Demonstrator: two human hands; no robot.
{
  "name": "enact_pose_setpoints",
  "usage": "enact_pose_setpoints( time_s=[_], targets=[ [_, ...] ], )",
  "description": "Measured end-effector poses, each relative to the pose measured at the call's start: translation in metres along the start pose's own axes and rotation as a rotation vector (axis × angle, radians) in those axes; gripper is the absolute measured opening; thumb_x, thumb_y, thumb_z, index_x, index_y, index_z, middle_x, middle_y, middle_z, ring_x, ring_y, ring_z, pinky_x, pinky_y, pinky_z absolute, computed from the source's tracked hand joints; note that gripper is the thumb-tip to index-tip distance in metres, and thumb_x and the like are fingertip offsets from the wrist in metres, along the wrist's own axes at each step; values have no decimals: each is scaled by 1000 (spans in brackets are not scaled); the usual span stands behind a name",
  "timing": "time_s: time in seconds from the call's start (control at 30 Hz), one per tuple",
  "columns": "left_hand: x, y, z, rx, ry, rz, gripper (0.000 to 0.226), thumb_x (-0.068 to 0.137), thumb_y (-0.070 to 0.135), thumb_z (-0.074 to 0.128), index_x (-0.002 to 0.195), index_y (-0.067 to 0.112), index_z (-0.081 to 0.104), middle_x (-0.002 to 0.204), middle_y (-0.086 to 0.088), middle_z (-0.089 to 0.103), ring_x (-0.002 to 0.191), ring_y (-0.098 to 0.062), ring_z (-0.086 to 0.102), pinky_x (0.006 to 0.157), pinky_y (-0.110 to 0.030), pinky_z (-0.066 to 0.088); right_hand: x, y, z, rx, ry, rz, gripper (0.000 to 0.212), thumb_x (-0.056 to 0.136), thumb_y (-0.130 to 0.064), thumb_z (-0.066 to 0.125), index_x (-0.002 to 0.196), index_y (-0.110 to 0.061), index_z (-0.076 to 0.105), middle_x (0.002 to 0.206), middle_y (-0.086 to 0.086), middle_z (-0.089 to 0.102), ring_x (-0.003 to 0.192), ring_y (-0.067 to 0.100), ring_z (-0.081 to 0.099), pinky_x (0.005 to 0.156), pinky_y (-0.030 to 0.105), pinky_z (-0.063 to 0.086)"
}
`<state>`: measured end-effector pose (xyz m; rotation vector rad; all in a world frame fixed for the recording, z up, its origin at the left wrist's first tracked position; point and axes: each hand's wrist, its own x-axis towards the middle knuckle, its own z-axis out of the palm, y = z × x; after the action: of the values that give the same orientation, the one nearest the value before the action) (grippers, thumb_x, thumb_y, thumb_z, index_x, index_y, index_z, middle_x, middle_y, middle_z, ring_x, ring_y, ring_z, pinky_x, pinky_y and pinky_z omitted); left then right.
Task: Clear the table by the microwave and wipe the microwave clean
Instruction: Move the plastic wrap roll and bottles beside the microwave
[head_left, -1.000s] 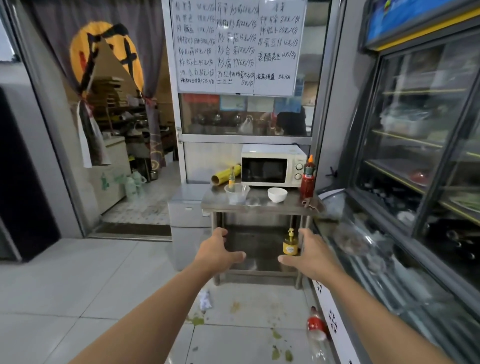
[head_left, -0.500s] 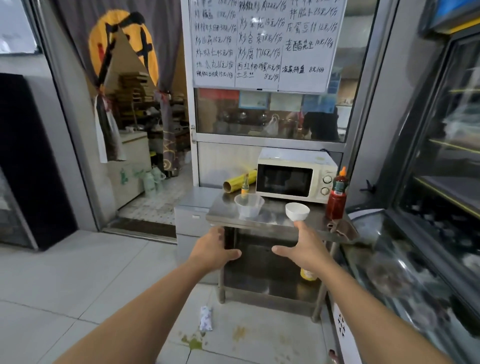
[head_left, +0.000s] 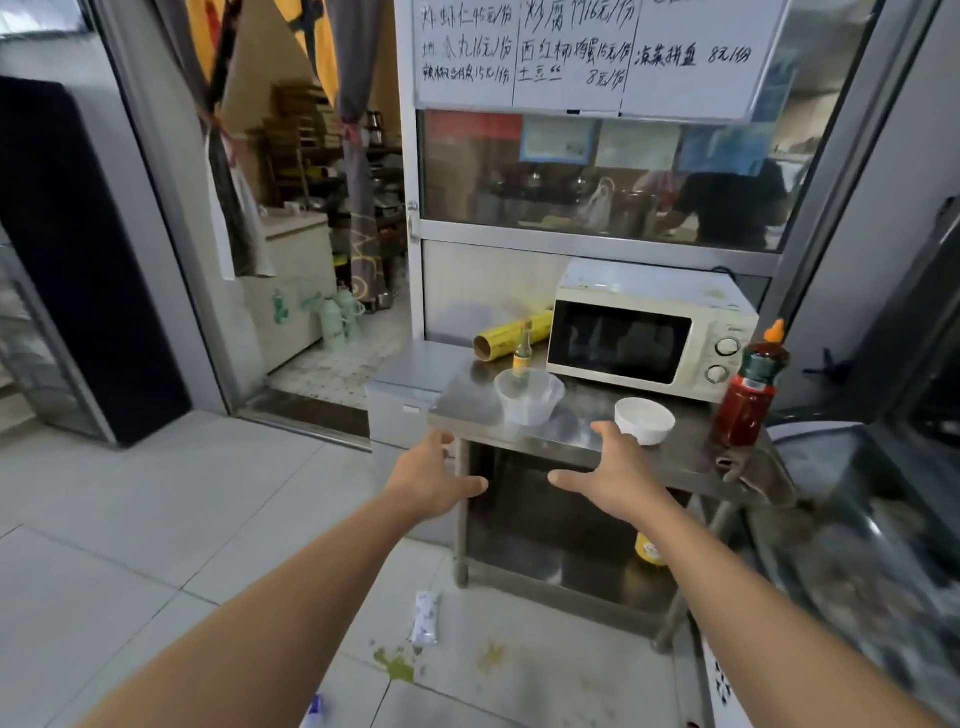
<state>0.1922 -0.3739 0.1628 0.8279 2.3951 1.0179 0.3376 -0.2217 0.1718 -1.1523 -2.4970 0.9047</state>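
A cream microwave (head_left: 649, 332) stands at the back of a steel table (head_left: 582, 436). On the table are a clear plastic bowl (head_left: 529, 397), a small white bowl (head_left: 644, 420), a small yellow-labelled bottle (head_left: 522, 353), a yellow roll of wrap (head_left: 511, 336), a red sauce bottle (head_left: 748, 389) and a brown rag (head_left: 748, 467) over the right front edge. My left hand (head_left: 434, 480) and my right hand (head_left: 613, 475) reach forward just short of the table's front edge, fingers spread, holding nothing.
A yellow bottle (head_left: 649, 551) sits on the table's lower shelf. A white packet (head_left: 425, 618) and green and yellow stains (head_left: 400, 665) lie on the tiled floor. A glass display case (head_left: 857, 519) runs along the right. A low steel box (head_left: 405, 384) adjoins the table's left side.
The view has closed in on the table. Both hands stay stretched out in front and now sit at the table's front edge.
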Motion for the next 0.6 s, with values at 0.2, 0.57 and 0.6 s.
enact_pose_setpoints(
  time_s=[0.2, 0.57, 0.6],
  targets=[
    [77, -7, -5, 1, -28, 3, 75, 79, 32, 74, 140, 16, 33, 137, -7, 48, 124, -24, 48, 102, -38, 44, 68, -13, 15, -32, 7, 17, 87, 76, -43, 74, 144, -17, 26, 145, 6, 35, 130, 24, 41, 99, 33, 40],
    [227, -4, -38, 14, -113, 75, 67, 80, 29, 72, 136, 16, 37, 124, -6, 52, 108, -21, 53, 91, -35, 50, 187, -47, 30, 0, 79, 73, 84, 72, -39, 78, 139, -17, 33, 140, 7, 40, 125, 24, 44, 89, 28, 39],
    [237, -3, -38, 18, -119, 79, 67, 80, 29, 72, 136, 16, 36, 125, -6, 52, 108, -22, 53, 91, -36, 50, 195, -48, 31, -7, 87, 76, 82, 73, -38, 77, 138, -17, 33, 140, 8, 41, 125, 24, 45, 91, 30, 40]
  ],
)
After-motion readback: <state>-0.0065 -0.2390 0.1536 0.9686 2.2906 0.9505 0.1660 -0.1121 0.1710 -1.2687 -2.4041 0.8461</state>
